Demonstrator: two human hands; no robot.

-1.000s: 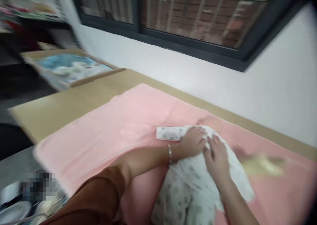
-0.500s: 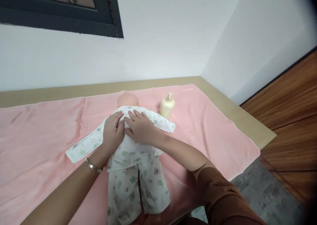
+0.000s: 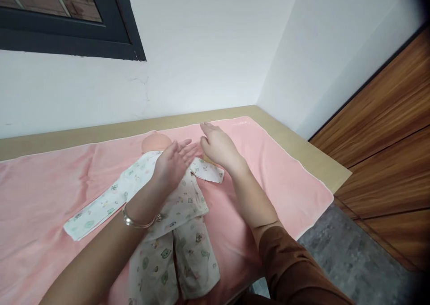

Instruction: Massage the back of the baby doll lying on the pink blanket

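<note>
A baby doll in a white printed top and trousers (image 3: 198, 251) lies on a pink blanket (image 3: 282, 184). Its bald head (image 3: 156, 143) is at the far end and its sleeves spread to both sides. My left hand (image 3: 174, 161) is raised over the doll's upper body, palm turned up and fingers stretched out, with a silver bangle at the wrist. Over the pump bottle (image 3: 208, 160) reaches my right hand (image 3: 220, 146), its fingers extended. That hand hides most of the bottle, so only a yellowish bit shows; contact with the pump cannot be made out.
The blanket covers most of a tan table (image 3: 312, 152) set against white walls (image 3: 201, 49). A dark window frame (image 3: 117, 40) is at upper left. Wood-grain panels (image 3: 386, 148) and a grey floor (image 3: 342, 247) lie to the right.
Both hands have lifted off the doll's back. My left hand has turned palm up, and my right hand has moved right and away to the pump bottle. The view has shifted slightly right.
</note>
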